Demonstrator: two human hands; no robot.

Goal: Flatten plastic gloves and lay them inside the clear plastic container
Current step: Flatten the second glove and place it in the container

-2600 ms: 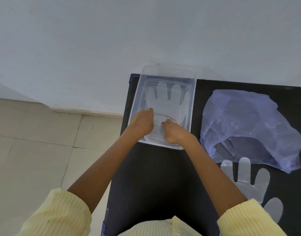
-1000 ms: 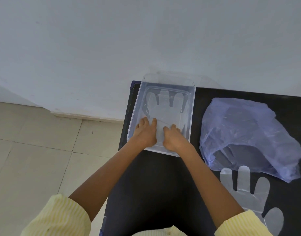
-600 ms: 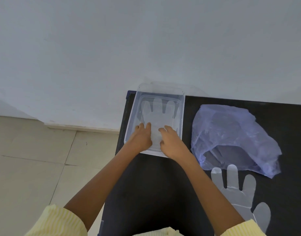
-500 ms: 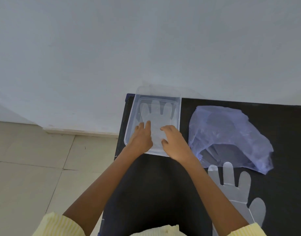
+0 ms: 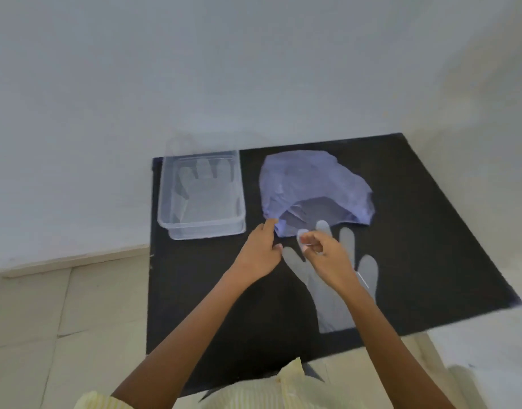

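Observation:
The clear plastic container (image 5: 200, 228) stands at the black table's far left corner, with a flat clear glove (image 5: 208, 196) lying inside it. A second clear glove (image 5: 332, 302) lies flat on the table to the right, fingers pointing away from me. My right hand (image 5: 326, 258) hovers over this glove's fingers with its fingertips curled; whether it pinches the plastic is unclear. My left hand (image 5: 261, 252) is just left of it, fingers loosely apart, near the edge of a purple plastic bag (image 5: 312, 190).
The black table (image 5: 430, 246) stands against a pale wall, with tiled floor to its left. The purple bag lies open toward me between the container and the table's right part. A white surface (image 5: 483, 349) sits at lower right.
Both hands have left the container and moved right to the second glove near the purple bag. The camera view has swung right, so the container now appears further left.

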